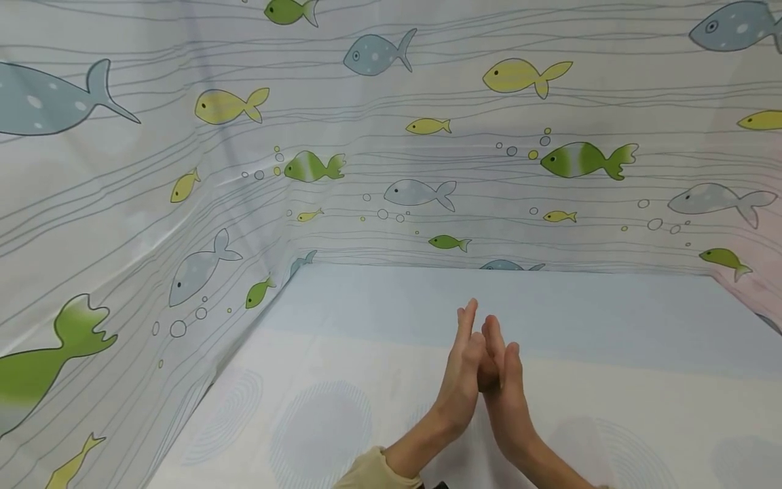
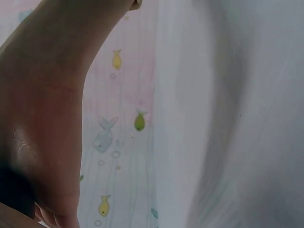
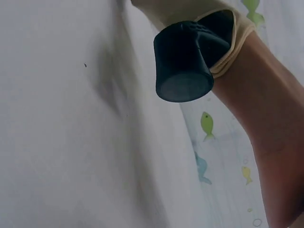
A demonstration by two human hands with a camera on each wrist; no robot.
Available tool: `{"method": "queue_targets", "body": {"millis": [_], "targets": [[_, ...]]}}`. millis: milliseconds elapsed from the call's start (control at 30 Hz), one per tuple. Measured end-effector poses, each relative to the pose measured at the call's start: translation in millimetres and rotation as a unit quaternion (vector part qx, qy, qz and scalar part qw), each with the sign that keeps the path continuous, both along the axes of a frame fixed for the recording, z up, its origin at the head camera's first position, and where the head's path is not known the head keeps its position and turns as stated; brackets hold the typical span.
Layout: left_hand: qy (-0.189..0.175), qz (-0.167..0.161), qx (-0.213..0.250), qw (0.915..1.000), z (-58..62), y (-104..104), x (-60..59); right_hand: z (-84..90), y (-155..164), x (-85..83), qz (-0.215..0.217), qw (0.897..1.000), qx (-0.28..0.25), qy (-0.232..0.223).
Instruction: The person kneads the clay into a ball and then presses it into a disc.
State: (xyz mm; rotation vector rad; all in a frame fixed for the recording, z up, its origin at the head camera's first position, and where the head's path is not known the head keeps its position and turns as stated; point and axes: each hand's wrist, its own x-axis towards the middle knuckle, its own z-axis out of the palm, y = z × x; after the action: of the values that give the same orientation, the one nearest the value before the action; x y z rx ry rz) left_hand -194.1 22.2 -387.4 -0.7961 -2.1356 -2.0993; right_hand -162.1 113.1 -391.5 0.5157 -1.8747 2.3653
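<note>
In the head view my left hand [image 1: 459,380] and right hand [image 1: 508,401] stand upright, palms facing and close against each other. Their fingers look mostly straight and point away from me, up the white and pale blue surface. Shadow falls between the palms, and I cannot tell whether anything small lies there. The right wrist view shows a forearm [image 3: 270,99] coming out of a beige sleeve [image 3: 190,9], with a black wrist camera [image 3: 183,61] at the cuff. Bare skin of a wrist and palm [image 2: 45,104] fills the left side of the left wrist view.
Below the hands spreads a flat surface [image 1: 391,367], white with pale circle patterns and a light blue band at the far side. Walls of fish-printed sheet [image 1: 366,149] rise at the back and left. A pinkish part of the sheet [image 1: 760,251] shows at the right.
</note>
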Motion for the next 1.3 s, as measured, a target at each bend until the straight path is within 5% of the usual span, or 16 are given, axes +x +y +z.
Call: {"method": "queue_targets", "body": {"millis": [600,800,1067,1300], "targets": [[-0.003,0.023,0.035,0.9991,-0.6,-15,-16.0,10.3,0,14.7,0.051,0.998,-0.009,0.028],[-0.005,-0.017,0.01,0.9998,-4.7,-11,-14.1,15.8,2,13.2,0.03,0.999,-0.016,0.001],[-0.013,-0.077,-0.035,0.9963,-8.9,2,2.4,15.8,12,2.1,-0.03,0.997,-0.056,-0.052],[-0.024,-0.109,-0.038,0.993,-7.2,7,13.6,15.9,22,-5.0,-0.081,0.992,-0.084,-0.054]]}}
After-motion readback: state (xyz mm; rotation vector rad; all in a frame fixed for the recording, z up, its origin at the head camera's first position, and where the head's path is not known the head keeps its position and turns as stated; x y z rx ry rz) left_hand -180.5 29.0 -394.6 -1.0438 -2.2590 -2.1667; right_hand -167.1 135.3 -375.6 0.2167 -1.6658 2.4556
